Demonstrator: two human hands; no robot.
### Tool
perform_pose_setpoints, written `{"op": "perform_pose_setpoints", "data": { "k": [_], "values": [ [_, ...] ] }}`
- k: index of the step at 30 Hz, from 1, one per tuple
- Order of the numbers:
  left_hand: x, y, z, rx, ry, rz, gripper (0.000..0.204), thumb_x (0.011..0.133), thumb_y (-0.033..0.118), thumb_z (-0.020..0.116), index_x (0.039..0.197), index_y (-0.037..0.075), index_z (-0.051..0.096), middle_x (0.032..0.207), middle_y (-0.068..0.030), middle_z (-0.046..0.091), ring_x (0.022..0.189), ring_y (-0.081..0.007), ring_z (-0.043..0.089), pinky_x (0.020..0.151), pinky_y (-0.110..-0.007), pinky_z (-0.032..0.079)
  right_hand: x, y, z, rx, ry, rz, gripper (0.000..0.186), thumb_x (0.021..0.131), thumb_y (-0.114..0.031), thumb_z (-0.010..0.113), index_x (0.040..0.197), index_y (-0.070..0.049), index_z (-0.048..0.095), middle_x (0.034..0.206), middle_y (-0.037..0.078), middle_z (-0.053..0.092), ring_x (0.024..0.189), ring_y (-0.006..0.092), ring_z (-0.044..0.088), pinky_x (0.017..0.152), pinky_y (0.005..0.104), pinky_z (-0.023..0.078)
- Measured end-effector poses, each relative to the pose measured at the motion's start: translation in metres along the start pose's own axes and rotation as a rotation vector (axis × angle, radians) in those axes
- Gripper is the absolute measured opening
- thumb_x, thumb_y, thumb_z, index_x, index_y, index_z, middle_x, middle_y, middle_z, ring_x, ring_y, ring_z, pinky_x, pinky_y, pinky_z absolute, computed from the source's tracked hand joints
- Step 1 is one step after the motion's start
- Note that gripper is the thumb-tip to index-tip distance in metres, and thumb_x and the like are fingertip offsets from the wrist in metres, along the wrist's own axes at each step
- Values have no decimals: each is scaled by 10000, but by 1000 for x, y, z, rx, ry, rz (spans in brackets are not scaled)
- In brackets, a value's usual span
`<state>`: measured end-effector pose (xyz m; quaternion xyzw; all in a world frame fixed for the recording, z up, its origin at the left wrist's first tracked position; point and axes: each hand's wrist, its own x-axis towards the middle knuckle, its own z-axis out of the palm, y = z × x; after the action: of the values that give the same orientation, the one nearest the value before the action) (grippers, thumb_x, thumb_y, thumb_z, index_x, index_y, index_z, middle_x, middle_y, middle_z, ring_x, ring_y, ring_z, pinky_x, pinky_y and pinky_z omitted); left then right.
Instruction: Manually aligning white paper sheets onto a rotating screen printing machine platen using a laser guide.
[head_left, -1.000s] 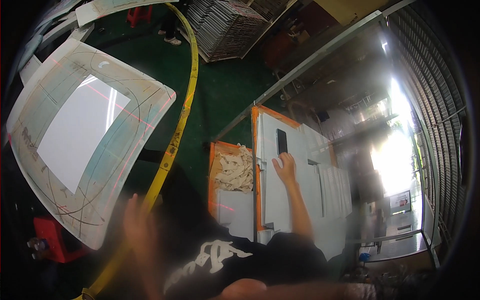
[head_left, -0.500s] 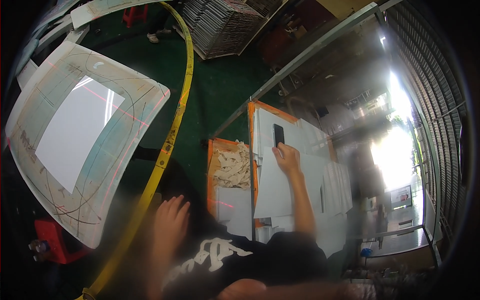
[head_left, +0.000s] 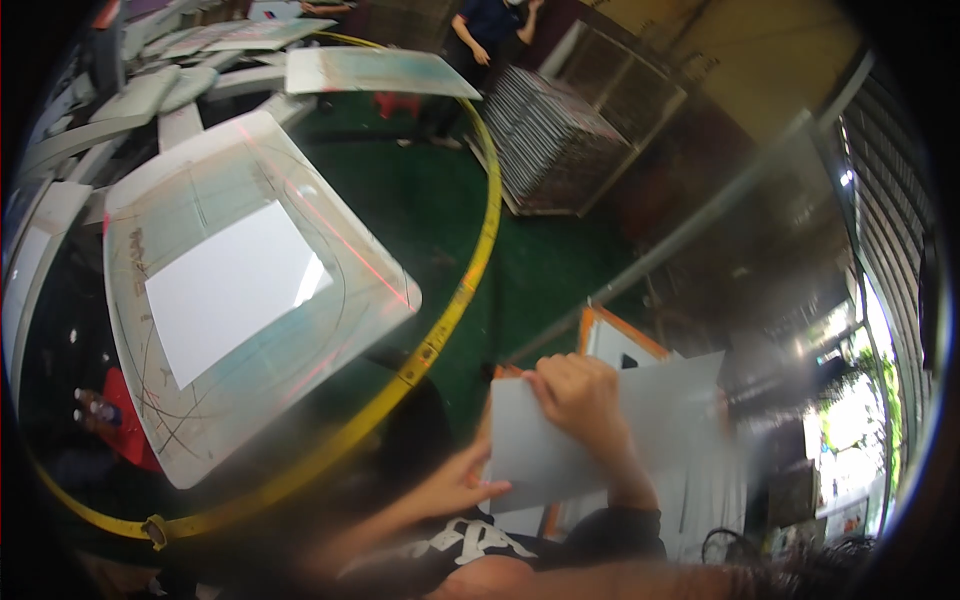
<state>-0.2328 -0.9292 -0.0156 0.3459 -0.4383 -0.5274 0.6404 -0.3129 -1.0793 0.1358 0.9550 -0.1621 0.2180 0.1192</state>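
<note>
My right hand grips a pale, flexible-looking sheet near its upper left corner, thumb hooked at the edge. My left hand is closed on the sheet's left edge, lower down, its thumb along the bottom corner. Beneath and behind the held sheet are stacked sheets in an orange-edged container, largely covered. To my left, a rounded board with pencil curves and red laser lines carries a white rectangular sheet with a glossy corner.
A yellow ring rail curves around the boards. A red stool holds bottles at left. A co-worker stands beyond the rail beside a metal rack. A metal frame bar crosses at right.
My right hand has left the phone on the stack and lifted a sheet. My left hand has come right to hold it too. The view has turned leftward and up, showing more boards and the co-worker.
</note>
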Motion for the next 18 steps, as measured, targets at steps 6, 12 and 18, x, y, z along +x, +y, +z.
{"op": "perform_pose_setpoints", "data": {
  "k": [6,12,18],
  "values": [
    [-23,12,-5,-345,278,-220,415,929,249,611,1235,-12,512,1135,-115,600,1039,-167,566,867,-312,478,41,-26,-1,267,64,-272,133,770,-186,695,835,-95,624,746,26,548,688,214,548,643,339,431],
    [-31,37,-69,-370,854,-58,411,901,154,618,1238,-16,456,1115,-113,586,998,-200,585,863,-367,489,66,44,47,168,339,108,540,773,-105,665,1283,-57,497,1324,168,458,1206,364,439,1031,464,308],
    [-11,39,-114,-257,1047,36,507,877,215,632,1258,-41,418,1130,-147,569,984,-215,589,841,-355,499,77,113,121,1328,-268,486,487,920,-116,547,1367,-37,374,1163,146,581,1061,191,562,921,328,429]
  ]
}}
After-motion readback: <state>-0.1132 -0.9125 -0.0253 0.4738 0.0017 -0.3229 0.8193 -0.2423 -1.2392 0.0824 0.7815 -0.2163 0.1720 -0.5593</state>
